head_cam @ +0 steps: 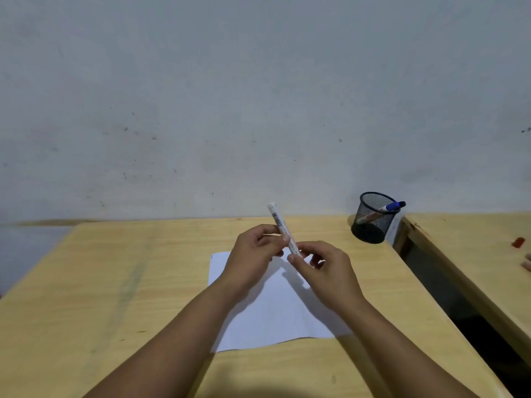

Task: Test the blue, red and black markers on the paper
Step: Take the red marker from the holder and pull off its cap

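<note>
Both hands are raised just above the paper [275, 308], closed on a single white-barrelled marker [283, 229] that slants up and away from them. The left hand [253, 254] pinches the middle of the barrel between thumb and fingers, while the right hand [321, 268] grips the lower end just beside it, fingertips nearly touching those of the left. That lower end is covered by the right fingers, so this marker's colour cannot be told; its upper end is white and pokes up past the left hand. The paper lies flat on the wooden table [115, 282] directly beneath and nearer than the hands, with both forearms crossing over it. Well off to the right of the right hand and farther back, a black mesh pen cup [373, 218] stands near the table's far corner, and a blue marker [393, 207] leans out over its rim.
</note>
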